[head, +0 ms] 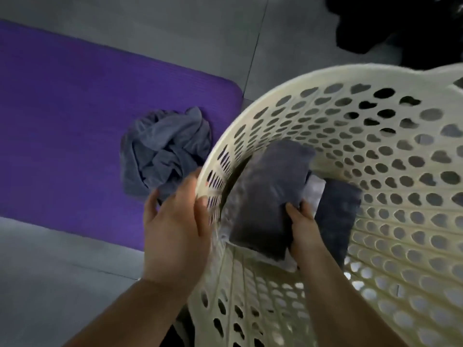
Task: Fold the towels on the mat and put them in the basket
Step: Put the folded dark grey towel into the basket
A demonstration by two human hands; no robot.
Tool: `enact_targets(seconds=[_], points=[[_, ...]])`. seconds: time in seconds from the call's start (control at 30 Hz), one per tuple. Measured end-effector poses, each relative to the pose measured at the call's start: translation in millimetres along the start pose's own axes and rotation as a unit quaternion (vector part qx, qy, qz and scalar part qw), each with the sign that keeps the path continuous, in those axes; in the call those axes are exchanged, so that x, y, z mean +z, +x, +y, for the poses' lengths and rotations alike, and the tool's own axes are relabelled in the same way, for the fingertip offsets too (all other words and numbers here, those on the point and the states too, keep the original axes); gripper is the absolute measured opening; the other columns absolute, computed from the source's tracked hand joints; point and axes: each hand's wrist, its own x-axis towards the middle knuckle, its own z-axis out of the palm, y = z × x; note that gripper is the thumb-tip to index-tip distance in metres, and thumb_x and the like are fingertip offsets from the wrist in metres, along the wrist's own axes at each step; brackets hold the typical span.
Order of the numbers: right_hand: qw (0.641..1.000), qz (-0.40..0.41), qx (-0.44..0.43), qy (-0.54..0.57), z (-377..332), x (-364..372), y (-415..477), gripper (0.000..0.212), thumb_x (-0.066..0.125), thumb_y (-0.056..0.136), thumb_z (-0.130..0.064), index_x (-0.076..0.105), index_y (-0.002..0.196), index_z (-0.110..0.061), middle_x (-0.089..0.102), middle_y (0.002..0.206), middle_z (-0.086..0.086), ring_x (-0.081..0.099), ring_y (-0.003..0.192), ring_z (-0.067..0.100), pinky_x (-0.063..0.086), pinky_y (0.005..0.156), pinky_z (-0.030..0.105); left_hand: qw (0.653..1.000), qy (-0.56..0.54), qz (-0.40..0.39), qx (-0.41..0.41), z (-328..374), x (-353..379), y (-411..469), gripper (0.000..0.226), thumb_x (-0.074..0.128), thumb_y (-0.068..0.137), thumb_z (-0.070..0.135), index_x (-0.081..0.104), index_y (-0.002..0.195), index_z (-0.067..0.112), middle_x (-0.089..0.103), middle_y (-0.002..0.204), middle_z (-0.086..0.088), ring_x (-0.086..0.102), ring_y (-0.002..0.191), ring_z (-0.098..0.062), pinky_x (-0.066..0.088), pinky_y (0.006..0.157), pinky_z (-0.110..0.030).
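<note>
right fingers (292, 209) tight round a folded dark towel (270, 194), left fingers (201, 211) round the perforated plastic basket rim (300, 83)

Bare mat (62, 108) left of crumpled towel (165, 151); basket wall (250, 113) just beside it.

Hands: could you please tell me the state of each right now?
Left hand: against the rim of the basket, blurred; grip cannot be told.
Right hand: gripping a folded dark towel inside the basket.
</note>
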Motion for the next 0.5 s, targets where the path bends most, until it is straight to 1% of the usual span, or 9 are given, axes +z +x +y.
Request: enact_targets(seconds=[0.07,0.17,0.23,0.27,0.3,0.33,0.4,0.43,0.5], points=[[1.000,-0.004,-0.006,-0.026,14.7,10.3,11.8,0.025,0.042,0.094,-0.004,0.047,0.113,-0.019,0.056,0.105,-0.001,0.054,0.097,0.016,0.047,0.082,0.027,0.999,-0.015,0.013,0.025,0.3,4.1,0.2,0.042,0.026,0.086,0.025,0.056,0.109,0.007,0.063,0.076,0.001,0.037,0.062,0.005,0.045,0.088,-0.056],[0.994,0.014,-0.003,-0.112,31.4,17.5,24.7,0.041,0.042,0.090,0.007,0.041,0.129,-0.007,0.051,0.124,0.014,0.047,0.117,0.030,0.040,0.100,0.044,0.998,-0.051,0.030,0.020,1.8,5.0,1.1,0.036,0.032,0.086,0.020,0.056,0.108,0.006,0.054,0.073,0.005,0.036,0.062,-0.004,0.052,0.070,-0.055],[0.988,0.026,0.002,-0.150,31.6,18.8,28.9,0.044,0.041,0.089,0.010,0.038,0.131,-0.001,0.048,0.129,0.020,0.045,0.119,0.035,0.038,0.103,0.048,0.999,-0.035,0.027,0.031,-1.1,1.3,0.5,0.028,0.034,0.085,0.020,0.050,0.106,0.010,0.053,0.068,0.004,0.035,0.061,-0.006,0.049,0.053,-0.036],[0.988,0.031,0.006,-0.154,28.8,18.2,29.6,0.044,0.040,0.088,0.011,0.039,0.131,0.000,0.049,0.127,0.019,0.047,0.117,0.034,0.039,0.101,0.047,0.999,-0.026,0.022,0.028,-2.2,-0.5,0.1,0.025,0.034,0.086,0.021,0.046,0.105,0.012,0.056,0.065,0.001,0.034,0.058,-0.006,0.041,0.045,-0.022],[0.989,0.034,0.006,-0.145,26.1,17.4,30.0,0.044,0.039,0.087,0.014,0.040,0.129,0.002,0.052,0.123,0.016,0.049,0.111,0.031,0.043,0.097,0.045,0.999,-0.021,0.014,0.021,-3.2,-1.7,-0.2,0.023,0.033,0.086,0.023,0.043,0.104,0.014,0.059,0.064,-0.002,0.033,0.054,-0.005,0.029,0.043,-0.010],[0.993,0.027,0.002,-0.115,22.2,16.8,27.6,0.043,0.037,0.087,0.016,0.042,0.127,0.004,0.054,0.114,0.011,0.051,0.103,0.028,0.047,0.089,0.040,1.000,-0.024,0.004,0.013,-3.0,-2.3,-1.0,0.024,0.031,0.086,0.026,0.040,0.105,0.017,0.061,0.064,-0.004,0.033,0.050,-0.004,0.023,0.046,-0.005],[0.999,-0.004,-0.001,-0.053,16.9,16.8,18.3,0.040,0.035,0.086,0.019,0.046,0.120,0.001,0.057,0.097,0.004,0.054,0.087,0.021,0.047,0.074,0.027,0.999,-0.040,-0.017,0.009,-1.9,-2.1,-2.8,0.027,0.028,0.086,0.031,0.039,0.109,0.020,0.065,0.069,-0.005,0.038,0.050,-0.003,0.023,0.050,-0.003],[0.999,-0.016,0.002,-0.041,15.5,17.8,14.6,0.039,0.034,0.086,0.018,0.046,0.118,-0.002,0.057,0.094,0.003,0.055,0.085,0.018,0.047,0.072,0.024,0.999,-0.044,-0.023,0.011,-1.1,-1.9,-3.4,0.029,0.028,0.087,0.030,0.040,0.111,0.020,0.066,0.071,-0.005,0.041,0.053,-0.003,0.023,0.051,-0.001],[0.997,-0.018,0.019,-0.074,16.8,21.1,16.7,0.043,0.035,0.087,0.016,0.043,0.125,-0.001,0.057,0.110,0.010,0.054,0.101,0.027,0.047,0.081,0.030,0.999,-0.034,-0.022,0.014,-0.9,-2.1,-3.3,0.031,0.030,0.087,0.028,0.043,0.112,0.017,0.067,0.072,-0.005,0.041,0.055,-0.003,0.021,0.053,0.001]])
